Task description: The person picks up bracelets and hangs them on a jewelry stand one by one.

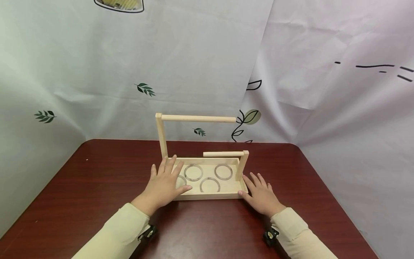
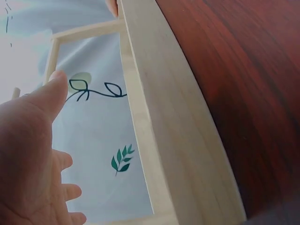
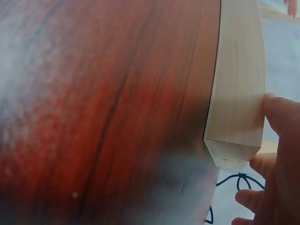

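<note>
- Resting my left hand [image 1: 164, 181] flat over the near-left corner of the wooden tray [image 1: 210, 196], fingers straight and spread, gripping nothing; the palm covered part of one ring.
- My right hand [image 1: 260, 194] lay flat on the red-brown table [image 1: 97, 187] just beside the tray's near-right corner, fingers relaxed and extended, thumb touching the corner, nothing held.
- Tray sat mid-table, long side toward me, between both hands.
- Four clear rings [image 1: 223, 172] lay flat inside the tray; the front-left one was mostly hidden under my left hand.
- Tall post [image 1: 161, 135] stood at the tray's back-left corner with a dowel [image 1: 198, 118] running to the right from its top.
- Short post [image 1: 243, 165] stood on the right side, its dowel [image 1: 223, 154] pointing left.
- Right wrist view showed my thumb [image 3: 281, 112] against the tray's outer wall at the corner.
- Left wrist view showed the tray rail [image 2: 173, 140] beside my open fingers [image 2: 47, 96].
- Cream sleeves [image 1: 119, 230] covered both forearms.
</note>
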Demonstrator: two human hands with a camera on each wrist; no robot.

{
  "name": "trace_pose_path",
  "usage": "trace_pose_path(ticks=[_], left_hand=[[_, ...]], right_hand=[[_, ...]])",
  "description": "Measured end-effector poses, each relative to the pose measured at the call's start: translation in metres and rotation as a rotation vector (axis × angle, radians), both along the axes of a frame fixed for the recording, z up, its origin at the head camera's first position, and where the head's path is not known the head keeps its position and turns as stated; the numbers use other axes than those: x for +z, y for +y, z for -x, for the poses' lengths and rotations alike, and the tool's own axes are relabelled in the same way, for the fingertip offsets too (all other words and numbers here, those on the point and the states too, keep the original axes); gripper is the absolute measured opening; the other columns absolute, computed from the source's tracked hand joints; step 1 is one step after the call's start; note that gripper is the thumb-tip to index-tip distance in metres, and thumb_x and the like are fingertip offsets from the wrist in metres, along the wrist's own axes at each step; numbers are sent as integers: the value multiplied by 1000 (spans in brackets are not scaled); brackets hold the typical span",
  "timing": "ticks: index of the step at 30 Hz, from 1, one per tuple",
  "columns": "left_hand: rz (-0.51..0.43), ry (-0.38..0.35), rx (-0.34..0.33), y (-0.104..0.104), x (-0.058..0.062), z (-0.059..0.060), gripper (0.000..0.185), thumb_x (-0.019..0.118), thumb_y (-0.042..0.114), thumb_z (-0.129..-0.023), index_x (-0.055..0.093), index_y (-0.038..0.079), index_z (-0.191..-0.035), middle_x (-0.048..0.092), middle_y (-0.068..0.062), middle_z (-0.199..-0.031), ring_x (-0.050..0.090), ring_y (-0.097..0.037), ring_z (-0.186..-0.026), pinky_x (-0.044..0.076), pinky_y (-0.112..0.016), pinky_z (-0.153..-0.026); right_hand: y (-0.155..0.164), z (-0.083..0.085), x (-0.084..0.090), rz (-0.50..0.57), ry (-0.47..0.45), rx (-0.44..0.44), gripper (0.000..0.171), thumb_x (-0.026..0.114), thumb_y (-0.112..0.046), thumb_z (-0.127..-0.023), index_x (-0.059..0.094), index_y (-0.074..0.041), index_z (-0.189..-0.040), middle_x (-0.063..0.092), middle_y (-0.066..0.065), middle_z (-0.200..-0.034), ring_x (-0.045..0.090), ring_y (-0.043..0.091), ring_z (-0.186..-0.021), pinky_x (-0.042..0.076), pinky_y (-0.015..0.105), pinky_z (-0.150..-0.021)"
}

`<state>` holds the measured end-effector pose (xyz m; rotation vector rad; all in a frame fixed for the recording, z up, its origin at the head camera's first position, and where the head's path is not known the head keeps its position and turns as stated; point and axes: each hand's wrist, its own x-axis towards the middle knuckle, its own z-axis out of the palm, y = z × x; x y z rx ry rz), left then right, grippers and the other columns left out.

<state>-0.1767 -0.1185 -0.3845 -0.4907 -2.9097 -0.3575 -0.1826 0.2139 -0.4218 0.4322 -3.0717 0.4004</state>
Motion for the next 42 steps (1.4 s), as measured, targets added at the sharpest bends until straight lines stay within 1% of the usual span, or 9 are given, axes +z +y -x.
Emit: trace_pose_path(ticks=[5,10,16,23,28,33,38,42], left_hand=[[-2,-16,-22,7,1,5,85,62,58,-85,37,9,-149,25,-19,-155,14,-45,-143,15,-71,-105],[5,-48,-38,12,3,9,83,62,57,-86,37,9,-149,24,-19,-156,15,-45,-143,14,-70,-106],[18,-75,-55,18,5,13,81,61,57,-87,38,10,-148,24,-18,-156,14,-43,-144,16,-70,-106],[-5,-110,-85,26,8,15,83,62,57,-86,38,9,-148,24,-18,-156,15,-42,-144,18,-70,-105],[-1,-116,-102,31,8,17,82,62,56,-86,38,8,-148,24,-18,-156,17,-42,-144,19,-70,-105],[12,-139,-118,36,8,22,82,62,56,-87,36,8,-149,24,-18,-156,17,-42,-144,19,-68,-106],[7,-149,-139,41,4,27,83,62,56,-87,35,8,-149,26,-18,-155,20,-42,-143,21,-66,-107],[6,-186,-161,45,1,32,83,60,57,-88,33,9,-150,26,-18,-156,19,-41,-143,20,-65,-108]], right_hand=[[0,1,-1,-15,-30,-8,65,51,-48,-97,36,-14,-150,34,22,-150,22,46,-141,23,72,-101],[0,1,-1,-19,-33,-15,64,51,-47,-97,37,-14,-149,37,22,-148,25,46,-140,26,71,-100],[-1,2,-2,-8,-49,-30,65,52,-48,-96,38,-14,-149,40,22,-146,29,47,-137,30,69,-99],[1,2,-7,53,-122,-43,68,51,-49,-97,32,-14,-152,40,22,-145,32,50,-134,32,64,-101],[0,3,-8,80,-142,-37,69,50,-49,-97,30,-13,-152,43,21,-143,36,46,-133,33,59,-103],[1,3,-9,71,-138,-31,70,50,-50,-97,29,-12,-152,44,21,-142,39,44,-131,34,58,-103],[1,4,-9,67,-143,-31,70,49,-50,-97,28,-13,-153,44,21,-143,39,45,-132,34,58,-103],[0,4,-9,67,-149,-30,70,49,-49,-97,28,-13,-153,44,21,-142,38,45,-132,34,58,-103]])
